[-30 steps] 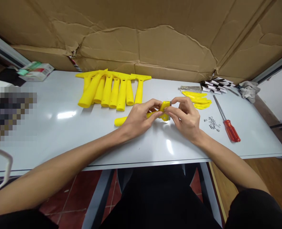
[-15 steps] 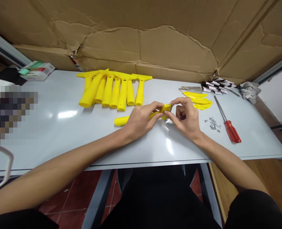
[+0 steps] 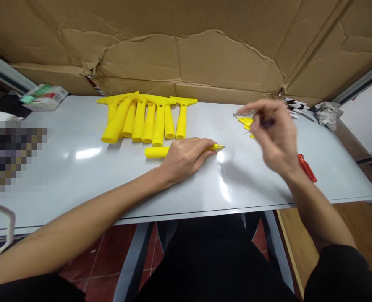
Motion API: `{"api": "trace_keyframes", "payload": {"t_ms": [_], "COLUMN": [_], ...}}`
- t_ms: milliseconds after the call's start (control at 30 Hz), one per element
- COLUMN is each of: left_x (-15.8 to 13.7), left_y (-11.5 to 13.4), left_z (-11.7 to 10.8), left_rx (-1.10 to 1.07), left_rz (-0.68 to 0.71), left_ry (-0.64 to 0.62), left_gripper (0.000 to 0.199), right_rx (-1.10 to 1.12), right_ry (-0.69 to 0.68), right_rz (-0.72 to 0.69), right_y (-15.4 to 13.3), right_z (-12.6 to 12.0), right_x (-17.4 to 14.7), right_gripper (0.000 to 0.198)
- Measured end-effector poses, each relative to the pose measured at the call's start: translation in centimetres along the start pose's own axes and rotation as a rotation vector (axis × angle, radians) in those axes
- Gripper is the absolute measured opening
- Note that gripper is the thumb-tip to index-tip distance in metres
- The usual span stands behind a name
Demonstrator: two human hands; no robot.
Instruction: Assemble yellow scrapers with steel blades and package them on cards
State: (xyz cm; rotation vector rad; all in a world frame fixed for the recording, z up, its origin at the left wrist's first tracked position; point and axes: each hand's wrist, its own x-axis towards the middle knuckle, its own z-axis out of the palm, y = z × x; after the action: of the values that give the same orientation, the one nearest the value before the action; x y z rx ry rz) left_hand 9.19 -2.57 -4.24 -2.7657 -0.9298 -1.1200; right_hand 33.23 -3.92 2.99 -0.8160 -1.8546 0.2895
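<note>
Left hand [image 3: 187, 159]: fingers closed around a yellow plastic scraper [image 3: 156, 152], its tubular end jutting out to the left, its pointed head to the right, over the middle of the white table [image 3: 79, 180]. Right hand [image 3: 276, 136]: blurred, raised, thumb and forefinger spread, other fingers curled; whether they hold anything I cannot tell from where I stand. Flat yellow pieces [image 3: 245, 121]: several, partly hidden by the right hand. Screwdriver [image 3: 307, 167]: red handle visible, right of the wrist. Yellow scraper handles [image 3: 157, 121]: a row, some overlapping, beyond the left hand. Grey cloth [image 3: 328, 115]: crumpled, far right. Small carton [image 3: 52, 98]: far left. Cardboard [image 3: 148, 54]: creased, upright along the back
</note>
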Motion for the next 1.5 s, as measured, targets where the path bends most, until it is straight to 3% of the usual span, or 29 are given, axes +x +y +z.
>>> {"api": "trace_keyframes", "payload": {"t_ms": [100, 167, 200, 300, 400, 500, 600, 667, 867, 1067, 1300, 1500], "left_x": [0.0, -0.2, -0.2, -0.3, -0.1, 0.3, 0.8, 0.9, 0.8, 0.9, 0.9, 1.0], "left_y": [0.3, 0.4, 0.4, 0.1, -0.7, -1.5, -1.9, -1.9, -1.8, -2.0, -1.7, -1.6], "left_z": [0.1, 0.3, 0.4, 0.6, 0.4, -0.2, -0.6, -0.7, -1.0, -1.5, -1.6, -1.8], "left_rx": [0.066, 0.113, 0.128, 0.157, 0.172, 0.094, -0.034, -0.037, 0.161, -0.021, 0.172, 0.202], "left_rz": [0.144, 0.241, 0.281, 0.359, 0.407, 0.346, 0.192, 0.158, 0.266, 0.047, 0.128, 0.147], "left_ry": [-0.05, -0.07, -0.083, -0.133, -0.175, -0.289, -0.344, -0.345, -0.296, -0.243, -0.263, -0.26], "left_gripper": [0.021, 0.021, 0.022, 0.022, 0.019, 0.024, 0.024, 0.023, 0.027, 0.023, 0.027, 0.028], "right_rx": [0.222, 0.32, 0.333, 0.195, -0.15, -0.277, -0.132, -0.051, 0.003, -0.02, -0.051, -0.019], "right_ry": [0.081, 0.029, 0.015, -0.019, -0.074, -0.212, -0.269, -0.265, -0.397, -0.522, -0.517, -0.515], "right_rz": [-0.075, -0.116, -0.057, 0.066, 0.056, 0.183, 0.241, 0.215, 0.217, 0.21, 0.281, 0.192], "right_y": [-1.2, -2.2, -2.7, -4.2, -5.0, -4.7, -4.2, -4.1, -4.2, -3.0, -3.4, -2.8], "right_z": [-1.6, -2.0, -2.1, -1.9, -1.7, -1.8, -1.8, -1.7, -0.2, 1.4, 2.1, 1.8], "right_x": [4.3, 7.0, 8.1, 9.6, 9.4, 9.0, 9.0, 9.0, 8.7, 8.8, 8.4, 8.9], "right_gripper": [0.011, 0.025, 0.032, 0.045, 0.042, 0.04, 0.037, 0.037, 0.035, 0.032, 0.036, 0.028]}}
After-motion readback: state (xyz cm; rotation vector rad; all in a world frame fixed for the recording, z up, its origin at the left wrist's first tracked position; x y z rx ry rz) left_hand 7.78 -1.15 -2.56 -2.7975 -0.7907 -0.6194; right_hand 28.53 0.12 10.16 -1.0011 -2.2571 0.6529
